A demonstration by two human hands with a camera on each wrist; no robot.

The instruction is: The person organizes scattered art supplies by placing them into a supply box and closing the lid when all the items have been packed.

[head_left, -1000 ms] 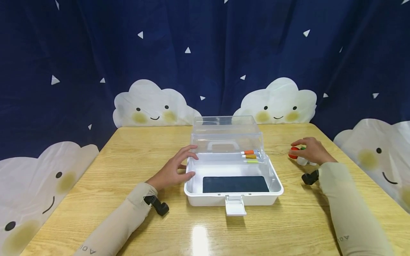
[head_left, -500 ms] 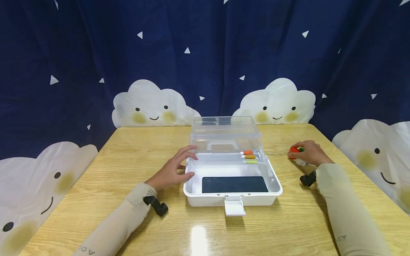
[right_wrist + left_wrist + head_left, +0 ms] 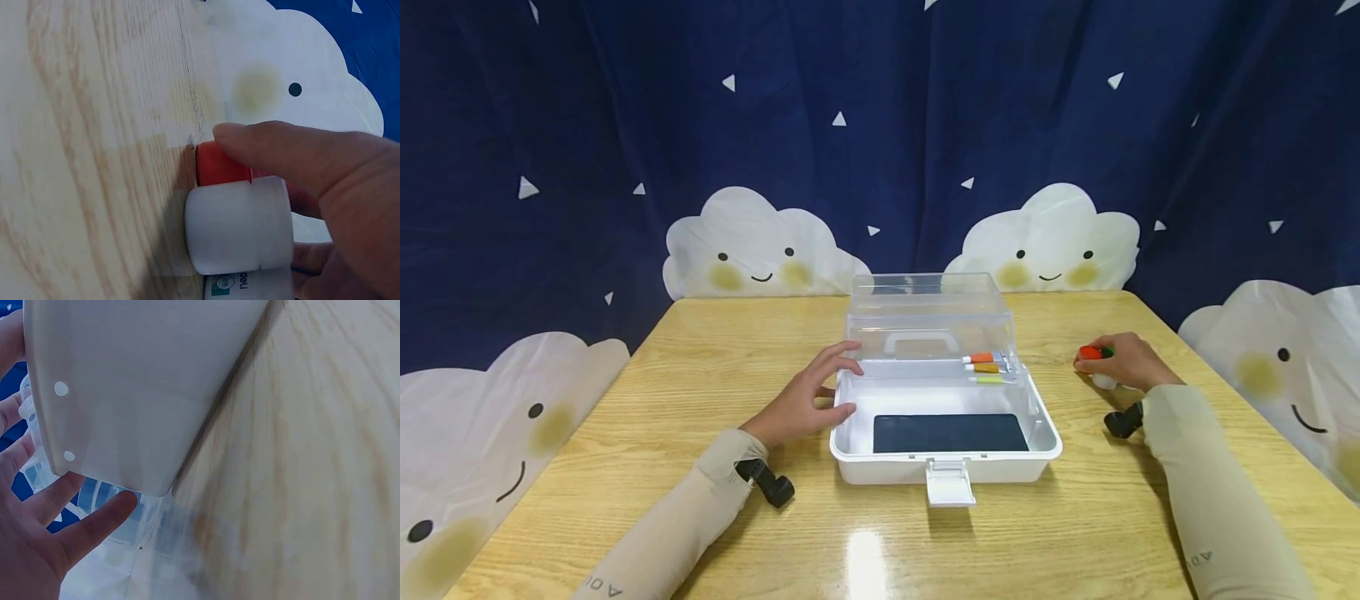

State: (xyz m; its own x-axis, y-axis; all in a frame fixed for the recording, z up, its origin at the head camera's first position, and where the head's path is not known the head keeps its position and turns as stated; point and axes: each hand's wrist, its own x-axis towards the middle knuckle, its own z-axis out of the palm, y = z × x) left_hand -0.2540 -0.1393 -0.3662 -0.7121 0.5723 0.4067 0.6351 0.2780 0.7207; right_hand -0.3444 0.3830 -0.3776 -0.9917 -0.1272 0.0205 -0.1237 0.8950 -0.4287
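An opened white plastic case (image 3: 861, 472) stands mid-table, its clear lid (image 3: 932, 296) tipped back. My left hand (image 3: 801, 400) rests at the case's left edge, fingers and thumb spread and relaxed. In the left wrist view, fingertips (image 3: 103, 522) lie against the end of the case wall. To the right, my right hand (image 3: 1129, 360) pinches a small red rounded container (image 3: 1090, 353) between thumb and fingers. Beside it are a white jar (image 3: 228, 228) and another white jar (image 3: 256, 286) with a "deli" label. Something green shows partly behind the right hand.
Inside the case lies a flat dark rectangular slab (image 3: 950, 433). Orange (image 3: 977, 359), ochre (image 3: 982, 367) and lime (image 3: 990, 380) tubes lie toward its back right. The front latch (image 3: 950, 486) hangs down. A dark blue curtain (image 3: 880, 108) with clouds surrounds the wooden table (image 3: 737, 333).
My right hand's thumb and fingers have closed on the red container, which has shifted very slightly upward in the head view. The left hand and the case have stayed put.
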